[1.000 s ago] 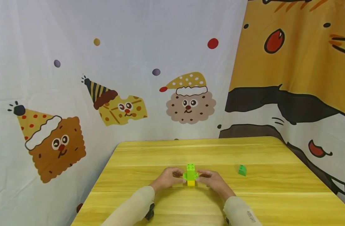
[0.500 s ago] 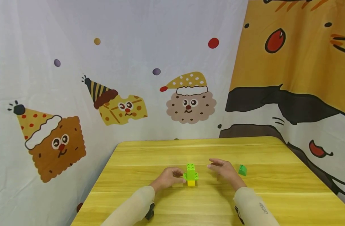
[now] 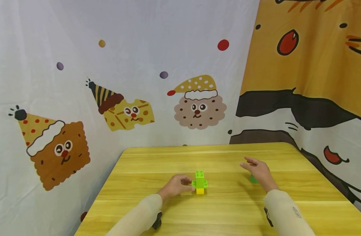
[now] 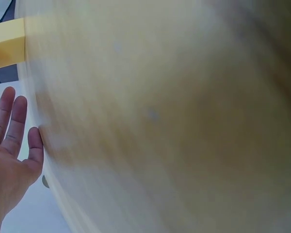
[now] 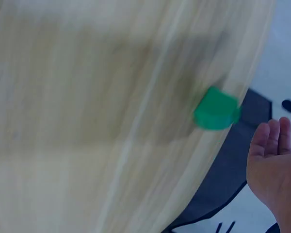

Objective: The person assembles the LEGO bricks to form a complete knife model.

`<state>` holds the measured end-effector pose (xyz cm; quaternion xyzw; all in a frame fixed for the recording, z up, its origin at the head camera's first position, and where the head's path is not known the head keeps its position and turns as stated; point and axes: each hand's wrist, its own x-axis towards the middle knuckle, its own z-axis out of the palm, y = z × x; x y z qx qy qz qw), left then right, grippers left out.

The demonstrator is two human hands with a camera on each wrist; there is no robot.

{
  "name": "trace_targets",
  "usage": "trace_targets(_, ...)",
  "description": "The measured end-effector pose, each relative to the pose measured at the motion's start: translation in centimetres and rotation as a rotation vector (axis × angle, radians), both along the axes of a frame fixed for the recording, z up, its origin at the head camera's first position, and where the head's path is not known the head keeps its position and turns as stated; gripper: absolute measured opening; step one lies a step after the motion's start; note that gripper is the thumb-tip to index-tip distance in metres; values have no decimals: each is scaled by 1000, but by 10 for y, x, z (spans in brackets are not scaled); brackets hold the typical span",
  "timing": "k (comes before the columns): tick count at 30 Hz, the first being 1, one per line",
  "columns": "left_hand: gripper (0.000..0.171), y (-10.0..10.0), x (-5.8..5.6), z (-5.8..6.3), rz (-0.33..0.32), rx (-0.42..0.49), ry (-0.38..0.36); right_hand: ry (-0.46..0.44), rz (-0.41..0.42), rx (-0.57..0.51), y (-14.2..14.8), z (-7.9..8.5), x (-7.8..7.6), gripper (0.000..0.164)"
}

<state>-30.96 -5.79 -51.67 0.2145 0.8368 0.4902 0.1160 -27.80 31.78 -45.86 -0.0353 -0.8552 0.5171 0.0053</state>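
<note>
A small stack of building blocks stands upright mid-table in the head view, lime-green blocks (image 3: 200, 181) on top of a yellow block (image 3: 200, 191). My left hand (image 3: 176, 186) is at its left side, fingertips and thumb right by the lime-green part. In the left wrist view, the fingers of that hand (image 4: 14, 145) are straight, below the yellow block (image 4: 8, 46). Over to the right, my right hand (image 3: 259, 172) hovers with relaxed fingers and holds nothing. It partly hides a darker green block (image 3: 252, 179), whose curved side shows in the right wrist view (image 5: 216, 110).
The wooden table (image 3: 180, 213) reaches back to a cloth backdrop (image 3: 157, 39) printed with cartoon figures. Black wrist straps (image 3: 157, 221) show under the sleeves.
My right hand has let go of the stack's right side and moved right to the darker green block. My left hand and the stack have stayed in place.
</note>
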Motion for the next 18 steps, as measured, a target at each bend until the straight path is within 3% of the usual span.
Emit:
trace_targets(9,25,-1,1,0,2,5,-5,-13,-25,165,37,-23,4,84)
trace_targets(14,25,0,2,1,5,1,-10,-67,-13,161,48,-39,7,85)
trace_targets(18,25,0,1,2,5,0,-11,-72,5,152,50,-42,10,84)
